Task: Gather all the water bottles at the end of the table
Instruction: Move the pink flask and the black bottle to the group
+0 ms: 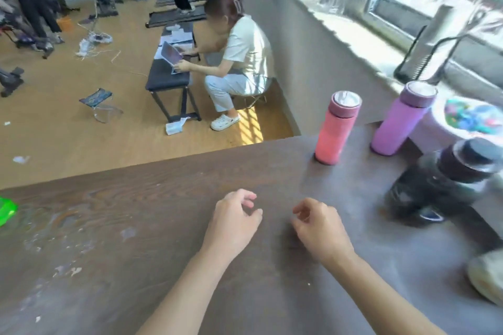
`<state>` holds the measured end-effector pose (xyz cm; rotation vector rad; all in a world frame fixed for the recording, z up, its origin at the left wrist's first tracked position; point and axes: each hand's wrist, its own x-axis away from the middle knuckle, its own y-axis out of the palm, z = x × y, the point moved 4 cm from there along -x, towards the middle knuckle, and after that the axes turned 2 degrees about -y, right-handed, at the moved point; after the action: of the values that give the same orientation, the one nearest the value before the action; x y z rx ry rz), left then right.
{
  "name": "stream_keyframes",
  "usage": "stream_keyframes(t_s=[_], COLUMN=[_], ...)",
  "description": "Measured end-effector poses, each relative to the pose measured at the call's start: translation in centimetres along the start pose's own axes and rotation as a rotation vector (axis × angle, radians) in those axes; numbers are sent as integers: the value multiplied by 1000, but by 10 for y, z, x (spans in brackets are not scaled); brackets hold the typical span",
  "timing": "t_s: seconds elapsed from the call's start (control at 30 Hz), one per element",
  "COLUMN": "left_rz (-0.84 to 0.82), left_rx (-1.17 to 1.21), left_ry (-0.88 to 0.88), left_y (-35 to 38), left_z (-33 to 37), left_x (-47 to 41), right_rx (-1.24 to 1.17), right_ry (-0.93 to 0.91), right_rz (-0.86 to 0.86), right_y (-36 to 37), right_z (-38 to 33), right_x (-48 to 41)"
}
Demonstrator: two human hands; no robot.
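Note:
A pink bottle (336, 130) with a darker cap stands upright near the far edge of the dark wooden table (163, 226). To its right stands a purple bottle (400, 122), also upright. Nearer me on the right is a dark, blurred bottle (441, 182) with a black lid. My left hand (234, 223) and my right hand (318, 228) hover over the table's middle, side by side, fingers loosely curled and apart, holding nothing. Both hands are well short of the bottles.
A white bowl (441, 128) with colourful contents sits behind the purple bottle. A pale round object (487, 280) lies at the right edge, a green object (6, 209) at the left edge. Beyond the table a person sits at a black bench (168, 79).

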<state>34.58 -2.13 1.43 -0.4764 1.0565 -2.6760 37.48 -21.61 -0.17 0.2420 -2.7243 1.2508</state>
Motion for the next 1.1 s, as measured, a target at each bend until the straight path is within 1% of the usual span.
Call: stream_keyframes(t_s=[0.2, 0.3, 0.37, 0.43, 0.53, 0.63, 0.7, 0.83, 1.1], left_rz=[-41, -59, -36, 4, 69, 123, 136, 123, 159], left_rx=[-16, -2, 32, 77, 117, 173, 224, 291, 381], left_ry=[153, 178, 184, 148, 103, 97, 83, 68, 105], left_y=[68, 97, 111, 121, 132, 136, 136, 131, 122], left_z=[98, 132, 151, 162, 166, 165, 165, 160, 147], left_x=[-52, -73, -83, -91, -98, -99, -101, -105, -106], right_rx=[-88, -71, -93, -123, -217, -368, -462, -600, -580], right_ry=[255, 417, 540, 584, 518, 346, 298, 245, 255], right_rz=[317, 446, 508, 576, 676, 737, 750, 720, 644], right_y=[-52, -74, -87, -100, -117, -125, -126, -125, -129], right_z=[91, 128, 146, 156, 161, 162, 159, 161, 165], right_x=[7, 16, 23, 27, 22, 9, 6, 7, -1])
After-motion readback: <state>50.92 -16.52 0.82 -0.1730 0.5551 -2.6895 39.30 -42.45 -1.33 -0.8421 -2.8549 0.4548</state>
